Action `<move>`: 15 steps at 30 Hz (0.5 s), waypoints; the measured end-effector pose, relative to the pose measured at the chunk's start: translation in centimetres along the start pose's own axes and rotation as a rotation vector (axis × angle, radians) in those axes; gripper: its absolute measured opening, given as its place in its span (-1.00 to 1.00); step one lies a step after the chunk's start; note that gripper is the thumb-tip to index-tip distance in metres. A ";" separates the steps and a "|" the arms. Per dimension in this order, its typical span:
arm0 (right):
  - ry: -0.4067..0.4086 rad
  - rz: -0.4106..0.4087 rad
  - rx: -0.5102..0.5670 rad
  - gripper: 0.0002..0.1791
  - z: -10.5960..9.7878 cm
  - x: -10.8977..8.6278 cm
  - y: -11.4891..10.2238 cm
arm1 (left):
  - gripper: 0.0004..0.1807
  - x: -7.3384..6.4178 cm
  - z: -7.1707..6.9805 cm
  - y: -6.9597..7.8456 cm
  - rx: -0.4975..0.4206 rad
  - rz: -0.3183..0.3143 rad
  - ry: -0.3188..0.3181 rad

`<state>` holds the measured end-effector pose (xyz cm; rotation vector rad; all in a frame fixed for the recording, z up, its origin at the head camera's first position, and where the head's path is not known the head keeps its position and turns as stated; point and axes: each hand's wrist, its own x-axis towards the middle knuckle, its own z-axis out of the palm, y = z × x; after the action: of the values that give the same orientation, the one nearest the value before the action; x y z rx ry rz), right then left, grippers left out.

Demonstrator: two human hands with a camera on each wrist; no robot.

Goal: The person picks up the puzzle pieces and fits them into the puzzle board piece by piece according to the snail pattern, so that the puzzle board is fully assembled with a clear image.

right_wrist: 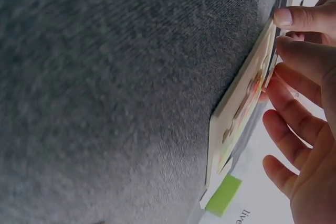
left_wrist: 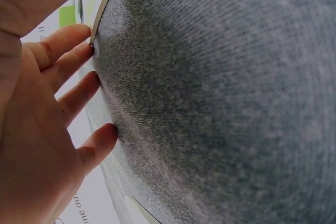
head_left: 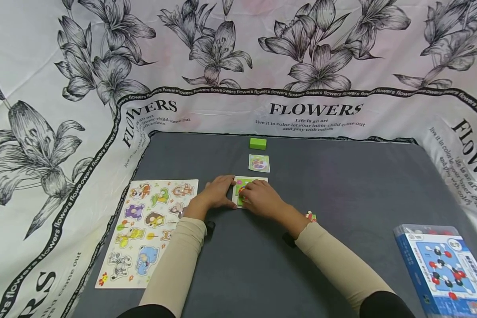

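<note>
A small square puzzle board [head_left: 240, 179] with a green picture lies flat in the middle of the grey table. My left hand [head_left: 218, 192] is spread along its left edge, thumb at the near corner and index finger at the far one. In the left wrist view the other fingers [left_wrist: 79, 95] reach out loosely. My right hand [head_left: 264, 198] bends over the board and hides much of the picture. In the right wrist view, its thumb and index finger pinch a thin flat puzzle piece [right_wrist: 271, 71], seen edge-on just above the board.
Beyond the board lie a small picture card [head_left: 259, 163] and a green block [head_left: 258, 144]. A large animal puzzle board [head_left: 143, 221] lies at left, partly under my left arm. A blue molecule-kit box [head_left: 445, 269] sits at right. A small colourful piece [head_left: 311, 216] shows by my right wrist.
</note>
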<state>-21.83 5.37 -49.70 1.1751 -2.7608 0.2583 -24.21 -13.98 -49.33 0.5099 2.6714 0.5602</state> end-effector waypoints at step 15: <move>0.010 -0.024 0.022 -0.85 0.8 0.6 0.2 | -0.19 -0.1 0.0 0.0 -0.007 -0.009 -0.002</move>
<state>-22.38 4.90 -50.42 1.2078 -2.7400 0.2924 -24.14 -14.02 -49.29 0.4958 2.6673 0.5657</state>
